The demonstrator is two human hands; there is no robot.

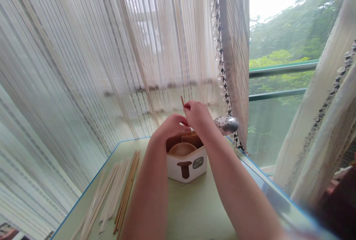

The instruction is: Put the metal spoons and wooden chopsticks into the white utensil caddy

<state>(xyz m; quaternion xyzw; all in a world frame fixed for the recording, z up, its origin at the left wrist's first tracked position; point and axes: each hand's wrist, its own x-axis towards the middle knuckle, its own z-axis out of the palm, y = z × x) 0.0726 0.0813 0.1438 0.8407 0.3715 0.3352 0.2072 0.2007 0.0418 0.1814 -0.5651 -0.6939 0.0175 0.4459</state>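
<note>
A thin brown chopstick sticks up out of my right hand, whose fingers are pinched around it above the back of a white utensil holder. My left hand reaches over the holder's back left part, its fingers curled together close under the right hand. What its fingertips grip is hidden. Inside the holder are brown compartments and a round brown piece at the front. A metal slotted spoon shows beyond my right wrist; its handle is out of sight.
To the left of my left forearm, pale chopsticks and several darker brown chopsticks lie on the pale green table. A string curtain hangs behind the table. On the right is a window with a railing.
</note>
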